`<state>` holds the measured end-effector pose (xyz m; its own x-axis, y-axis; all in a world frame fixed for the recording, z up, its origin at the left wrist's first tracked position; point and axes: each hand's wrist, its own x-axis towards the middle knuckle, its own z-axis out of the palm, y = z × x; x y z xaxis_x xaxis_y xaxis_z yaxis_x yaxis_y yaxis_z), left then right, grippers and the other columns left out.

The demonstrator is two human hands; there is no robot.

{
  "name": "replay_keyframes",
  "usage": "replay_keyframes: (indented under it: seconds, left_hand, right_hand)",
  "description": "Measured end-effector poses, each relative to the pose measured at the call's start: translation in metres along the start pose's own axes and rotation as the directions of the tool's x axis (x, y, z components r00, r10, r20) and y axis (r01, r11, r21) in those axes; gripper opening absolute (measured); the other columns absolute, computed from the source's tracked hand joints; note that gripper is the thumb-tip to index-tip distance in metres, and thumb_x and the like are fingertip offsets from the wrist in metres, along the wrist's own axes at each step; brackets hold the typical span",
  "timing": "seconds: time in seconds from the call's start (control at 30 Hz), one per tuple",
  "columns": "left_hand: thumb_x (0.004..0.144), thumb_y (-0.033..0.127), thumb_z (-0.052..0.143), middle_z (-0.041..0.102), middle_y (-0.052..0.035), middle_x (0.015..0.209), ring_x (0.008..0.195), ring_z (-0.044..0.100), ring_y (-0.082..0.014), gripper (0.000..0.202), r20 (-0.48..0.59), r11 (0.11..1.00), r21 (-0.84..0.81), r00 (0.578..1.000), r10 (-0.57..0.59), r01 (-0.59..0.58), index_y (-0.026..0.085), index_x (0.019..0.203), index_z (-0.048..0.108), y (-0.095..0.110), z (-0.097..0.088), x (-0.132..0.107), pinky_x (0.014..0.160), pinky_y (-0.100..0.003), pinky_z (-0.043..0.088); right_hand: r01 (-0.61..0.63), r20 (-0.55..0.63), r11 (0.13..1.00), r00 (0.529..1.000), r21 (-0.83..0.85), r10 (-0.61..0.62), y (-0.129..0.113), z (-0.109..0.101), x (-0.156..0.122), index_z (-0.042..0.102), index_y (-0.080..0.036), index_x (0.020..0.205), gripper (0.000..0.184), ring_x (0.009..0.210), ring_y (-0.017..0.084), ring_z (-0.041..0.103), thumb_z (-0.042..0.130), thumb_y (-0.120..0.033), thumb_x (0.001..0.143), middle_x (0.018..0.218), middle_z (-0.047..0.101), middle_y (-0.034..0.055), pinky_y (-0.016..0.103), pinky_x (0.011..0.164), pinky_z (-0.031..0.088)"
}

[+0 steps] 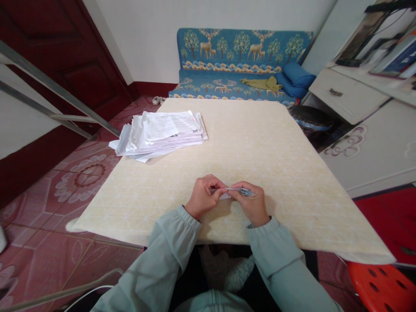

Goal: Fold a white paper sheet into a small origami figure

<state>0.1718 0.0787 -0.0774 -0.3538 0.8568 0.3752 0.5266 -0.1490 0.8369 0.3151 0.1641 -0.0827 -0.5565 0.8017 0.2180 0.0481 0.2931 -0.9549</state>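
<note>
A small piece of folded paper is pinched between my two hands, just above the near part of the table. My left hand grips its left end between thumb and fingers. On the other side, my right hand has its thumb and fingers closed on the paper, and grey-white folded layers stick out above that hand. Part of the paper is hidden behind the fingers. Farther off to the left, a stack of white papers lies unevenly piled on the table.
The table wears a pale yellow patterned cloth. Beyond it stands a blue sofa with deer prints. White drawers are at the right, a red stool at the lower right, and metal rails at the left.
</note>
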Motion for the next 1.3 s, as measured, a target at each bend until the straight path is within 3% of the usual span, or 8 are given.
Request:
replay_keyframes:
  seconds: [0.23,0.4,0.57,0.77,1.0,1.17,1.3]
  left_hand:
    - [0.077,0.029,0.066,0.070,-0.0052,0.074,0.066,0.062,-0.0153,0.016,0.121,0.993,-0.066,0.989,-0.086,0.095,0.014,0.078,0.071,-0.003,0.000,0.000,0.062,-0.024,0.046]
    - [0.071,0.030,0.071,0.070,-0.0044,0.066,0.059,0.060,-0.0139,0.018,0.083,0.986,-0.043,0.984,-0.158,0.162,0.013,0.074,0.073,-0.004,0.002,-0.002,0.055,-0.022,0.043]
    - [0.071,0.030,0.071,0.069,-0.0051,0.064,0.059,0.060,-0.0138,0.019,0.081,0.966,-0.128,0.973,-0.215,0.224,0.012,0.069,0.072,-0.003,0.001,-0.002,0.055,-0.022,0.043]
    - [0.064,0.029,0.075,0.069,-0.0026,0.066,0.056,0.059,-0.0125,0.019,0.006,0.899,-0.309,0.945,-0.326,0.312,0.013,0.074,0.072,-0.016,-0.001,-0.001,0.052,-0.021,0.044]
    - [0.063,0.026,0.074,0.060,0.0019,0.051,0.045,0.051,-0.0085,0.015,-0.077,0.853,-0.397,0.914,-0.399,0.339,0.013,0.067,0.068,-0.015,-0.002,0.000,0.044,-0.019,0.038]
    - [0.063,0.030,0.076,0.060,0.0024,0.052,0.047,0.052,-0.0085,0.021,-0.101,0.826,-0.472,0.912,-0.398,0.309,0.013,0.071,0.066,-0.014,-0.005,0.003,0.047,-0.019,0.039]
    - [0.067,0.033,0.076,0.061,0.0033,0.055,0.050,0.054,-0.0083,0.026,-0.130,0.800,-0.542,0.914,-0.383,0.258,0.014,0.080,0.064,-0.014,-0.003,0.003,0.051,-0.019,0.042]
  right_hand:
    - [-0.013,0.008,1.000,1.000,0.002,0.013,0.005,-0.004,0.001,0.071,-0.018,0.073,0.013,0.060,0.015,0.060,0.069,-0.031,0.072,0.066,0.068,0.0015,0.027,0.056,0.048]
    - [0.020,0.042,0.999,0.999,-0.049,-0.018,0.002,-0.001,0.001,0.070,-0.018,0.076,0.012,0.063,0.015,0.061,0.064,-0.028,0.077,0.068,0.068,0.0013,0.026,0.059,0.048]
    - [0.019,-0.009,0.998,1.000,-0.067,-0.019,0.004,0.002,0.001,0.070,-0.018,0.071,0.009,0.060,0.014,0.059,0.068,-0.027,0.074,0.063,0.066,-0.0002,0.025,0.057,0.046]
    - [-0.100,-0.150,0.991,0.982,0.092,0.113,0.012,-0.012,0.002,0.070,-0.018,0.074,0.019,0.051,0.013,0.057,0.075,-0.035,0.068,0.059,0.065,-0.0009,0.025,0.048,0.047]
    - [-0.195,-0.114,0.967,0.970,0.162,0.215,0.006,-0.012,-0.002,0.070,-0.015,0.077,0.025,0.041,0.015,0.059,0.074,-0.039,0.069,0.048,0.064,0.0007,0.022,0.039,0.044]
    - [-0.216,-0.098,0.941,0.964,0.260,0.248,0.008,-0.010,-0.001,0.069,-0.014,0.082,0.030,0.054,0.019,0.068,0.073,-0.042,0.070,0.064,0.071,0.0035,0.024,0.048,0.054]
    - [-0.242,-0.131,0.935,0.950,0.259,0.282,0.006,-0.007,-0.001,0.067,-0.014,0.084,0.031,0.050,0.018,0.068,0.072,-0.042,0.071,0.058,0.069,0.0024,0.022,0.044,0.053]
